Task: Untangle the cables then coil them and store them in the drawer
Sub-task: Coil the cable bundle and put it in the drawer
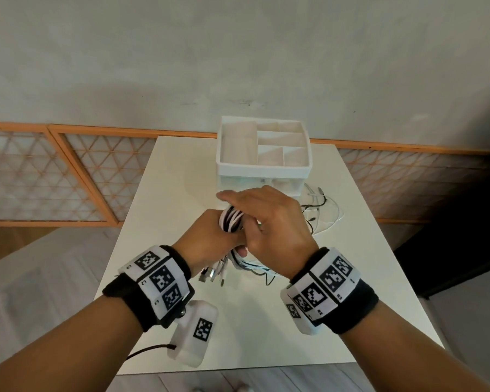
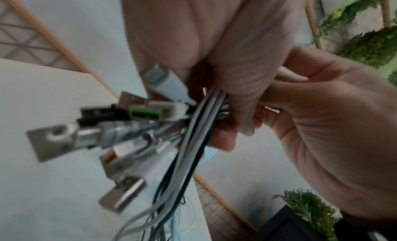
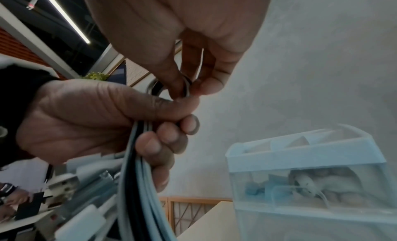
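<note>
Above the middle of the white table [image 1: 159, 250], my left hand [image 1: 210, 236] grips a bundle of black and white cables [image 1: 231, 220] in its fist. Several USB plugs [image 1: 214, 274] stick out below that fist, and show blurred in the left wrist view [image 2: 120, 125]. My right hand [image 1: 258, 219] lies over the bundle. In the right wrist view its thumb and fingers [image 3: 206, 86] pinch a loop of cable just above the left hand [image 3: 96, 115]. The cable strands [image 3: 137, 168] hang down from the fist. The white drawer organiser [image 1: 263, 165] stands behind the hands.
Loose black and white cables [image 1: 323, 210] lie tangled on the table to the right of the organiser. Its clear front drawer [image 3: 311, 185] holds a white cable and blue items. An orange lattice fence [image 1: 68, 176] runs behind the table. A plant [image 2: 311, 209] stands beyond the table edge.
</note>
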A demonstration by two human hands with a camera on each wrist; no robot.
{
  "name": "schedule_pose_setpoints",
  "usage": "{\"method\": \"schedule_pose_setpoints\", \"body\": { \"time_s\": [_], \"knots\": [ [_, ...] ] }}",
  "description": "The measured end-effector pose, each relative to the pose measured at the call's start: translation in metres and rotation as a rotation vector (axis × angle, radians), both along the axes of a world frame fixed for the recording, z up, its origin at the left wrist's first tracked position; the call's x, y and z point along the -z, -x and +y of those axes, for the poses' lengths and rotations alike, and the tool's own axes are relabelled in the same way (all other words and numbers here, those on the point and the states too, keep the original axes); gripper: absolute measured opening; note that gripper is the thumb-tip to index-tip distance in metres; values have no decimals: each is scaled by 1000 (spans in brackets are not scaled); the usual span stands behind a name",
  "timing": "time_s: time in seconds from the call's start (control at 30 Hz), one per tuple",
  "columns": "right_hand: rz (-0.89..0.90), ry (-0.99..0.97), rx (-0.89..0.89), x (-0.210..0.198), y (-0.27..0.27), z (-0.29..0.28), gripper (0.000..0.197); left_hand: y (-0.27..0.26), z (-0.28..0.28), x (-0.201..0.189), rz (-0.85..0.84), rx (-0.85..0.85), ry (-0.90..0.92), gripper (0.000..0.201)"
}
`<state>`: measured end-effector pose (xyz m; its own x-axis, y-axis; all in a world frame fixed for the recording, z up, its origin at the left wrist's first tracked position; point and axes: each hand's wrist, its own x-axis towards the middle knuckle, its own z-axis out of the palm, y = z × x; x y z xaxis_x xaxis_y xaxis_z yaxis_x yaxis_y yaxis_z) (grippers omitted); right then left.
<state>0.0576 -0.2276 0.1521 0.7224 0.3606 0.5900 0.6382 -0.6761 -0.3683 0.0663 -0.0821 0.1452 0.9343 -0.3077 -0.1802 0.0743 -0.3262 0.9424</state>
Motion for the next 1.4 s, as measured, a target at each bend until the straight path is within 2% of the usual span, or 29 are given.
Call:
{"method": "schedule_pose_setpoints", "body": {
  "time_s": [0.07,0.3,0.37,0.43,0.47,0.5,0.53,0.6,0.67,0.7,0.8,0.87,0.93,1.0,1.07,1.13,1.2,1.3,1.33,1.4],
  "knots": [
    [-38,-89,17,4,-1,-1,46,-1,1,-2,-3,18,-31,26],
    [1,-118,44,3,-3,2,48,1,-4,3,-30,36,-13,32],
    [139,-229,-3,0,1,-2,51,1,-3,3,-32,27,63,29],
    [402,-326,-106,-3,5,-10,67,-1,-1,0,-50,-23,145,32],
    [530,-297,-150,0,6,-13,75,-3,1,-3,-65,-48,186,36],
    [640,-219,-162,8,8,-15,75,-5,2,-7,-78,-53,220,40],
    [694,-124,-154,21,10,-15,61,-6,4,-10,-85,-27,240,46],
    [698,8,-29,46,11,-13,10,-6,7,-16,-72,94,259,56],
    [719,87,86,62,6,-19,37,-3,7,-22,-15,201,252,50],
    [760,126,159,64,0,-23,41,-1,7,-23,15,225,223,46],
    [749,295,377,57,-13,-34,35,4,8,-21,62,227,118,42],
    [660,356,416,53,-14,-35,26,6,9,-19,68,202,60,42],
    [593,312,343,54,-10,-34,27,5,9,-15,16,78,-3,37],
    [600,82,173,55,-5,-36,20,-3,15,-8,14,-128,-26,34],
    [600,-101,72,52,1,-37,14,-11,24,-3,55,-267,31,41],
    [554,-141,21,53,6,-35,13,-16,29,-2,79,-326,96,42],
    [583,-75,-8,60,10,-34,19,-17,30,-7,83,-311,163,41],
    [667,214,73,73,6,-38,51,-18,28,-17,147,-175,260,38],
    [672,289,140,72,2,-40,54,-17,27,-18,167,-115,199,38],
    [673,274,279,61,-5,-42,48,-13,21,-13,177,3,-62,44]
  ]
}}
